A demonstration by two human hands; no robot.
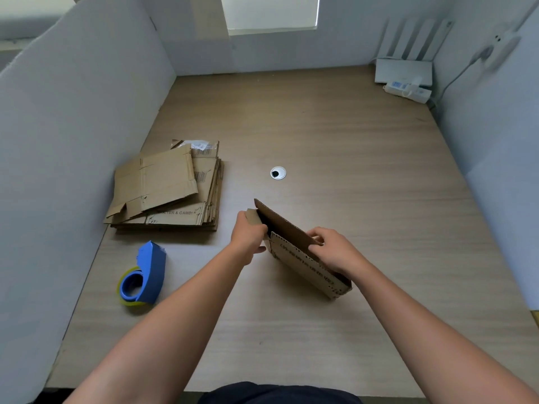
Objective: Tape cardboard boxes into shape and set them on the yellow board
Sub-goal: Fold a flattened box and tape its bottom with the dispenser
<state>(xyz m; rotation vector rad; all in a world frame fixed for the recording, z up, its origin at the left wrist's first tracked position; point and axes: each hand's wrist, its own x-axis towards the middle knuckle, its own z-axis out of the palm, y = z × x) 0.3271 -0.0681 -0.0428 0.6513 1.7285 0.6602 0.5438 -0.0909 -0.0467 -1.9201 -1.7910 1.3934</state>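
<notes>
A blue plastic tape dispenser holding a yellowish roll of tape (143, 275) lies on the pale wood-grain table (364, 158), well to the left of the left hand and a little nearer the person. Beyond it, up and left of that hand, sits a stack of flattened brown cardboard boxes (172, 188), the top sheets skewed (one bears part of a printed brand name).

The left hand (248, 237) has its fingers curled round the left end flap of a small brown cardboard box with printed lettering (303, 263); the thumb lies along the flap's near side. Farther out, beyond the gap between the two hands, a round silver cable grommet (278, 173) is set into the tabletop. The box stands tilted between the hands, its lower right corner by the table, one long flap raised and the inside dark.

The right hand (335, 252) pinches the upper edge of the box's long side, fingers bent over the rim. Far beyond the right hand, in the back corner, stand a white router with upright antennas (404, 71) and a white power strip (408, 90).
</notes>
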